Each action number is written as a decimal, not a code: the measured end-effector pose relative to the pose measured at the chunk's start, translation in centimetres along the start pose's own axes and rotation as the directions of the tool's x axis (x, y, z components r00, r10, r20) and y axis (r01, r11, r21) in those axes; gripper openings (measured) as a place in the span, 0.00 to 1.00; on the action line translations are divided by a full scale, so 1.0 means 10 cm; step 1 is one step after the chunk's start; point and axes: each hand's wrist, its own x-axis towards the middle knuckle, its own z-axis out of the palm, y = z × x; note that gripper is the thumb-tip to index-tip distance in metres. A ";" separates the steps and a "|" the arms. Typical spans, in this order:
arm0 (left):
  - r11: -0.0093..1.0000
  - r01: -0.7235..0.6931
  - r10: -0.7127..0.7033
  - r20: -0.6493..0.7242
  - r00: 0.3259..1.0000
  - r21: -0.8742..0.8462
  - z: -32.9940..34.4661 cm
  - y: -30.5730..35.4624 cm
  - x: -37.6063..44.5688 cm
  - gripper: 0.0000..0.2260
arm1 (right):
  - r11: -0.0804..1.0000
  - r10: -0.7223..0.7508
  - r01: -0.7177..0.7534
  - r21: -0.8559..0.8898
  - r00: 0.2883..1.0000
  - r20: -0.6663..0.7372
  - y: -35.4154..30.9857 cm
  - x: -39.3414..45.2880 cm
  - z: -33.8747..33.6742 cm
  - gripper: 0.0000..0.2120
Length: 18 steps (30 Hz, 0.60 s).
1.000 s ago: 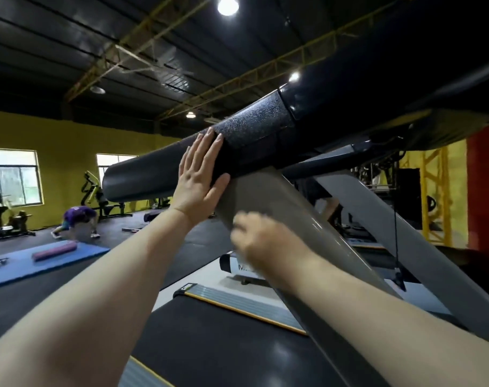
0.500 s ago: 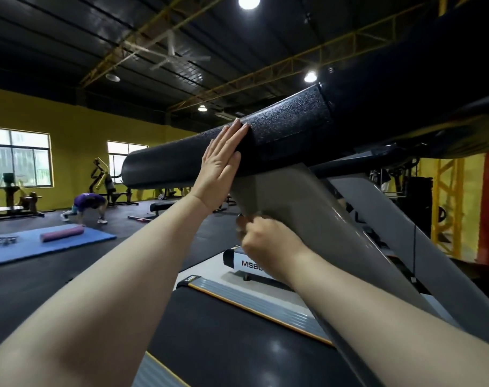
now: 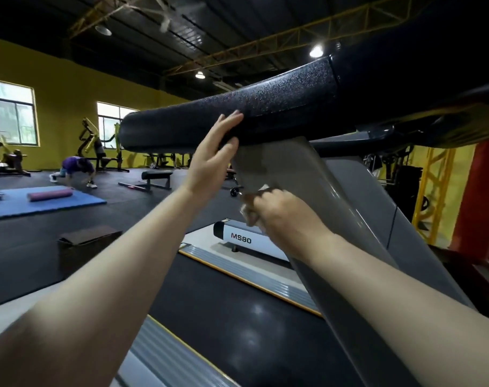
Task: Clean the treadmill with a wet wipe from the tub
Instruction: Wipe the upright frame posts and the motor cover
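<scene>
The left hand [image 3: 209,166] lies flat against the treadmill's black padded handrail [image 3: 237,118], its fingers [image 3: 229,122] straight and released, the tips resting on the rail's textured side and gripping nothing. Just below and to the right of those fingers, the right hand [image 3: 276,213] is clenched round a crumpled white wet wipe [image 3: 248,212], which it presses against the left edge of the grey upright post [image 3: 282,169] under the handrail. Only small bits of the wipe show: a fold bulges out at the left of the curled fingers, and a corner peeks above the knuckles, touching the post. The post slopes down to the right beneath the right forearm. Below both arms lies the dark treadmill belt [image 3: 223,308], flanked by a grey side rail [image 3: 237,268] with a yellow edge. Far beyond the left fingers, a person [image 3: 75,169] crouches near a blue floor mat [image 3: 42,202].
</scene>
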 end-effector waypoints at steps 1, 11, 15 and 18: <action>1.000 -0.018 0.018 -0.015 1.000 0.014 0.03 0.01 -0.19 0.19 | 0.986 0.115 -0.110 0.125 0.993 -0.039 0.01 -0.06 -0.05 0.05; 0.987 -0.044 0.034 0.068 0.997 0.154 0.51 -0.04 -0.73 0.16 | 0.893 0.337 -0.295 0.341 0.939 -0.072 0.10 -0.09 -0.31 0.14; 0.935 -0.149 0.162 -0.013 0.987 0.323 0.55 -0.24 -0.80 0.15 | 0.987 0.158 -0.157 0.024 0.987 -0.032 0.30 -0.18 -0.43 0.20; 0.944 -0.038 0.135 -0.281 0.950 0.327 0.65 -0.32 -0.78 0.11 | 0.979 0.151 -0.142 -0.147 0.987 0.050 0.47 -0.24 -0.43 0.22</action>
